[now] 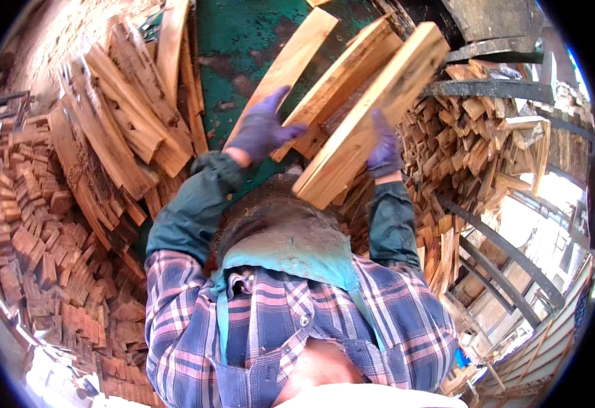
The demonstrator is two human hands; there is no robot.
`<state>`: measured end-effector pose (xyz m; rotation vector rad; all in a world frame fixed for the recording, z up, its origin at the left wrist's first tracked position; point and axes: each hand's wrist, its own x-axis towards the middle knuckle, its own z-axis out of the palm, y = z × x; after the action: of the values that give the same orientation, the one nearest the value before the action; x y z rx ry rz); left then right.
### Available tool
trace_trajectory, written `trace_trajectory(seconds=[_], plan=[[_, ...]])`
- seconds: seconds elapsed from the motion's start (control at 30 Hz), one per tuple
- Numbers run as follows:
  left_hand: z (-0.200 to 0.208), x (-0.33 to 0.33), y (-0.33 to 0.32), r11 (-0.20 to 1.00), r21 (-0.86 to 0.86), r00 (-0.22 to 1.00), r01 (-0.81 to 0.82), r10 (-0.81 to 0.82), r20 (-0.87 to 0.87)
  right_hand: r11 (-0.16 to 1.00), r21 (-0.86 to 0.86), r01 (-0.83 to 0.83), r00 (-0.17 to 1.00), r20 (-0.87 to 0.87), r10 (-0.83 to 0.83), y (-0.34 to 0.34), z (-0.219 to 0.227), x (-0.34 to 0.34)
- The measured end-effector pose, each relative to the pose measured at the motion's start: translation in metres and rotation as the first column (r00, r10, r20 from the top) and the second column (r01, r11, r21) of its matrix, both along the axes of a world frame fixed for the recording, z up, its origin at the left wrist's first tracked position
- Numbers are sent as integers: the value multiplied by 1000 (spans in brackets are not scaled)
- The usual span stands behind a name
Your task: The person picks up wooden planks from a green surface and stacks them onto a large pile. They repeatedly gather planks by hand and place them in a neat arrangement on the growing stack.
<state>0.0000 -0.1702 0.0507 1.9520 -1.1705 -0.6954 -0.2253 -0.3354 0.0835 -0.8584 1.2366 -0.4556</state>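
Stacked wood (45, 258) flanked the green table (226, 54) on both sides while you worked over it.
Above the table, your left hand (262, 129) spread its thumb and fingers apart over the near ends of the flat board (301, 58) and the middle board (345, 78); rough slabs (113, 129) lay at the table's left. Toward the table's right, your right hand (384, 153) lay against the thick board (358, 126), its fingers partly hidden, so whether they clamped it could not be told.

Thick plank (372, 119): bare sawn wood, matt, fairly smooth face. Slabs (110, 139) at left: rough, splintery wood. Tabletop (233, 51): worn, patchy paint. Apron (277, 238): grimy, stained. Shirt (256, 319): matt woven cloth.
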Motion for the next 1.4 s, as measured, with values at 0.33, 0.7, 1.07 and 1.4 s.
trace_trajectory(seconds=[0.33, 0.7, 1.07, 1.4], plan=[[-24, 28, -27, 979, 73, 673, -190, 184, -717, 994, 1, 107, 981, 164, -106, -46, -37, -52], [-10, 11, -20, 772, 523, 890, -361, 117, 440, 992, 88, -95, 955, 288, 66, -55, -47, 27], [-8, 45, 13, 984, 52, 820, -172, 172, -545, 939, 221, -262, 915, 365, 169, -16, -75, 62], [-37, -11, 63, 925, 52, 687, -377, 317, -653, 962, 59, -268, 927, 289, 241, 25, -88, 106]])
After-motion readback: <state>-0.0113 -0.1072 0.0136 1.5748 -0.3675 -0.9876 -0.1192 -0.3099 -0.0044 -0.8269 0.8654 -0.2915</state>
